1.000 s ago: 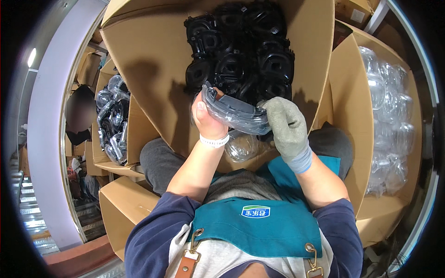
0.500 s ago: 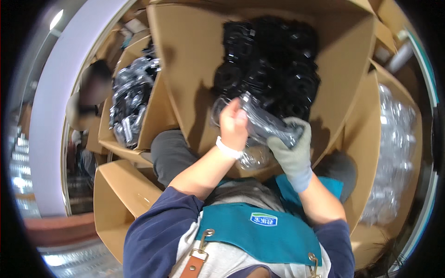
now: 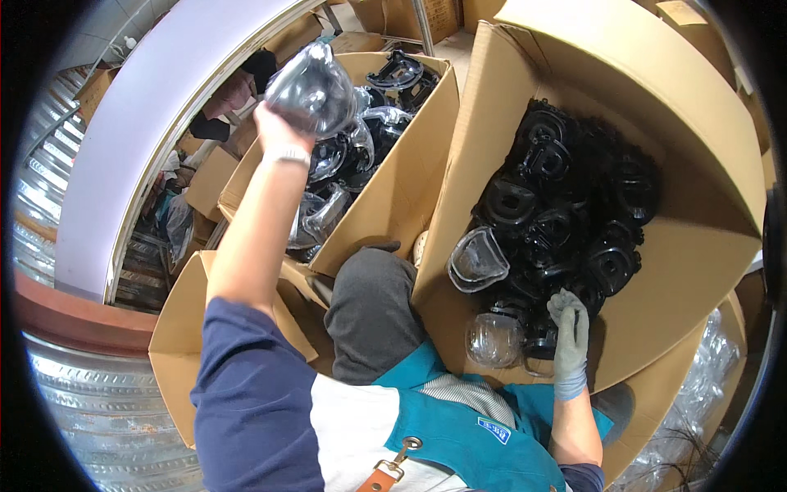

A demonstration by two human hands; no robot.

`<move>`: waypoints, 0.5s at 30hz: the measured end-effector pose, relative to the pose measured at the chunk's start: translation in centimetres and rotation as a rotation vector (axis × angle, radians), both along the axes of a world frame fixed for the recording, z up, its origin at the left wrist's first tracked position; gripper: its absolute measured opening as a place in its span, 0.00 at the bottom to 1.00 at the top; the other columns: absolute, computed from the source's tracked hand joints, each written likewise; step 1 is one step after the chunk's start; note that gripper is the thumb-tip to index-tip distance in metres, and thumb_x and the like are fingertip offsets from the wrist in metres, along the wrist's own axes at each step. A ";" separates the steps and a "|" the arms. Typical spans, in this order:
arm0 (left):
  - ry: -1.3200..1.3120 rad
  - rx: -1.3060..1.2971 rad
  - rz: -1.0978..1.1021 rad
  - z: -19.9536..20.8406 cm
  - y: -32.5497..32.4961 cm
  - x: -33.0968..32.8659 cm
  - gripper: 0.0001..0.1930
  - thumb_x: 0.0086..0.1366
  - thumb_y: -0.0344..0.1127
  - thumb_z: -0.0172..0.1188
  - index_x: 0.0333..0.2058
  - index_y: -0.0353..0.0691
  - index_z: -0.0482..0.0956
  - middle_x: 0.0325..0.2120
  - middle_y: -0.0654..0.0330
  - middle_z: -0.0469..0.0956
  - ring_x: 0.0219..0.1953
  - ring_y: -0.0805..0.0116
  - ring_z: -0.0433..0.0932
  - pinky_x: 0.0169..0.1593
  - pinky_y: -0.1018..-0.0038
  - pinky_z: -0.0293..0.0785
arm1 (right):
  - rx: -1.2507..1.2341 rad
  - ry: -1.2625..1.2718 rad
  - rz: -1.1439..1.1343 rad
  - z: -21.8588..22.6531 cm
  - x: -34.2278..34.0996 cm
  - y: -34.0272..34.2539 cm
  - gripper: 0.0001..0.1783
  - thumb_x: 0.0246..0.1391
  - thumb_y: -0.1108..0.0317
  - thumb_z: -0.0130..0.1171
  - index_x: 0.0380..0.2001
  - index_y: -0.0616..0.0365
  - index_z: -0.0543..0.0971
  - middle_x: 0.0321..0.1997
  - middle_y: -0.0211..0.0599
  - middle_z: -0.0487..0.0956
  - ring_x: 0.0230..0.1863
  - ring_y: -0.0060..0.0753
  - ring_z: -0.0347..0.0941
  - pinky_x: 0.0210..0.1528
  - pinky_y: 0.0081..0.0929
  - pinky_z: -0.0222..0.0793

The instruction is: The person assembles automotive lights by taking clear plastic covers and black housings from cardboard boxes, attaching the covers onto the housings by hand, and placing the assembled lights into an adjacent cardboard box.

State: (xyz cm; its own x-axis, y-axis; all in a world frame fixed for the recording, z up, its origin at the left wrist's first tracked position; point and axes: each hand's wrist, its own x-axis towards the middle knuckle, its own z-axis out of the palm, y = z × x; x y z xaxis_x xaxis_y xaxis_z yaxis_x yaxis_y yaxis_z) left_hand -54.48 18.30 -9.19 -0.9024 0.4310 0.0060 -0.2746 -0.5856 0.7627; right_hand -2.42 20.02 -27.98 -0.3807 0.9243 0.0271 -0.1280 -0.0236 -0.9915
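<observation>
My left hand [image 3: 280, 131], bare with a white band at the wrist, is raised over the left cardboard box [image 3: 414, 139]. It grips a rounded, see-through plastic shell [image 3: 316, 94], slightly blurred. Beneath it, that box holds black plastic parts [image 3: 398, 72] and clear shells [image 3: 328, 211]. A pale grey glove covers my right hand [image 3: 568, 336], its fingers loosely bent and slightly apart over the near black parts in the large box [image 3: 467, 123]. No held thing shows there. Black ring-shaped parts [image 3: 549, 230] are heaped inside, with a clear shell [image 3: 478, 260] and a clear cup-like shell [image 3: 494, 340] beside them.
Another carton [image 3: 176, 328] stands open at my lower left. At the right, a carton holds clear plastic pieces [image 3: 701, 369]. A pale curved frame [image 3: 106, 164] rises at the left, with a person in dark clothing [image 3: 213, 127] partly visible beyond it. My knee [image 3: 373, 299] is between the boxes.
Both hands held a clear piece over the large box; now they are apart. My left hand has carried a clear shell over the left box. The view has turned left.
</observation>
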 end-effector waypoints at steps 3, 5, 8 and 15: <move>-0.102 0.033 -0.065 -1.3 6.4 -3.8 0.22 0.66 0.46 0.35 0.46 0.40 0.74 0.47 0.55 0.75 0.51 0.53 0.73 0.57 0.49 0.66 | -0.063 -0.148 -0.024 -2.6 0.3 1.0 0.14 0.65 0.68 0.46 0.49 0.65 0.69 0.53 0.43 0.71 0.53 0.32 0.69 0.58 0.32 0.67; -0.039 0.036 0.062 -2.6 9.1 -8.0 0.26 0.67 0.50 0.34 0.51 0.37 0.71 0.51 0.52 0.73 0.52 0.53 0.72 0.58 0.50 0.65 | -0.131 -0.128 -0.062 -4.1 0.4 1.2 0.15 0.65 0.67 0.46 0.50 0.65 0.69 0.52 0.42 0.72 0.53 0.31 0.69 0.57 0.32 0.67; -0.076 -0.110 0.288 -3.0 12.0 -12.8 0.29 0.68 0.53 0.34 0.56 0.37 0.67 0.55 0.51 0.69 0.55 0.54 0.70 0.57 0.50 0.65 | -0.257 -0.164 -0.118 -5.2 0.8 1.6 0.19 0.65 0.61 0.46 0.52 0.64 0.69 0.51 0.41 0.73 0.52 0.32 0.70 0.57 0.32 0.67; 0.874 -1.001 0.686 -7.6 17.9 -13.5 0.34 0.47 0.55 0.64 0.42 0.28 0.76 0.51 0.42 0.72 0.49 0.50 0.75 0.55 0.63 0.69 | -0.328 -0.238 -0.089 -4.8 -0.6 2.2 0.19 0.65 0.62 0.47 0.52 0.64 0.69 0.53 0.40 0.71 0.52 0.32 0.69 0.58 0.33 0.66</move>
